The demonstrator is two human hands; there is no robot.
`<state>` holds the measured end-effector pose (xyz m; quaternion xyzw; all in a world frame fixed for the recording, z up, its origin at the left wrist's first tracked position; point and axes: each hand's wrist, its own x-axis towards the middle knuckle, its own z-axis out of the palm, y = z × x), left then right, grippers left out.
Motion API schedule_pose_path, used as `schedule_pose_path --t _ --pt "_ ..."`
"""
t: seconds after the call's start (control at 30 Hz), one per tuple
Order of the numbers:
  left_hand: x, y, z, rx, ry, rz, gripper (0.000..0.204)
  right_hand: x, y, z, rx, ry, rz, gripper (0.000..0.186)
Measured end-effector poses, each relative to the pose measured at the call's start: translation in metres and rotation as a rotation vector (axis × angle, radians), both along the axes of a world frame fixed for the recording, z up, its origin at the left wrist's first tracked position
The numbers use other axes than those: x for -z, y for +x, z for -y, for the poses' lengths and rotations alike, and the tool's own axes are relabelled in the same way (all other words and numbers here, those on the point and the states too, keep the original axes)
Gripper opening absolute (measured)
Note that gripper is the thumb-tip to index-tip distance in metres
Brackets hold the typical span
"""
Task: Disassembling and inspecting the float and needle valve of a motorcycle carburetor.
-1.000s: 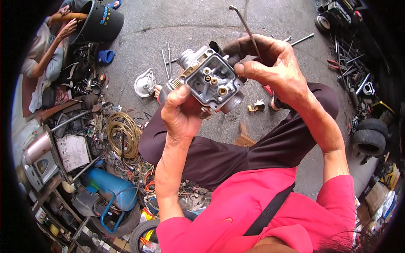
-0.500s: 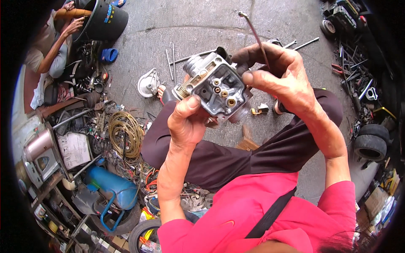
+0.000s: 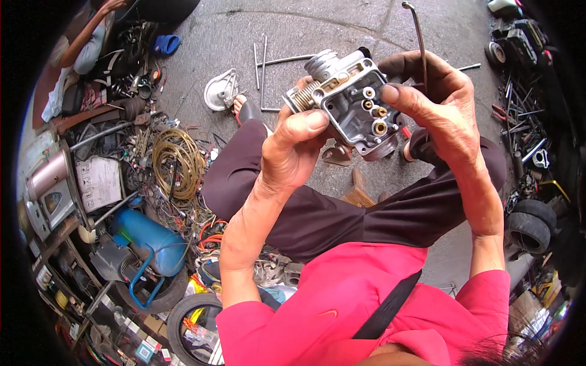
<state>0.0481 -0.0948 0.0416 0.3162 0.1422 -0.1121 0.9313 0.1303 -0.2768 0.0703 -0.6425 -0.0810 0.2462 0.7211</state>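
A silver carburetor (image 3: 348,113) is held up in front of me, its open underside facing me with several brass jets (image 3: 379,112) showing in the cavity. My left hand (image 3: 293,143) grips its left side, the thumb on the near edge and the other fingers mostly hidden behind. My right hand (image 3: 442,104) is closed around a thin metal rod (image 3: 419,39) with a bent tip, which sticks up past the fingers. The right thumb tip lies against the carburetor's right rim; where the rod's lower end sits is hidden by the hand.
On the concrete floor beyond lie a round silver cover (image 3: 221,90) and long thin rods (image 3: 257,67). To the left are coiled tubing (image 3: 177,163), a blue compressor tank (image 3: 149,238) and scrap parts. Tools and small tires (image 3: 530,230) line the right. Another person's arm (image 3: 85,36) shows at upper left.
Both hands have shifted to the right and the carburetor with them, turned slightly. The rod has moved right and stands more upright. My view has shifted a little too.
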Motion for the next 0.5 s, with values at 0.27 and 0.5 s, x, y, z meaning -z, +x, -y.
schedule_pose_path --t 0.27,0.5 --pt "-0.0019 0.0008 0.0021 0.032 0.123 -0.001 0.058 0.0034 -0.0002 0.0024 -0.015 -0.004 0.018 0.032" --pt "-0.002 0.0032 0.0031 0.038 0.175 0.058 0.06 0.0004 0.0007 0.004 -0.024 -0.03 0.007 0.03"
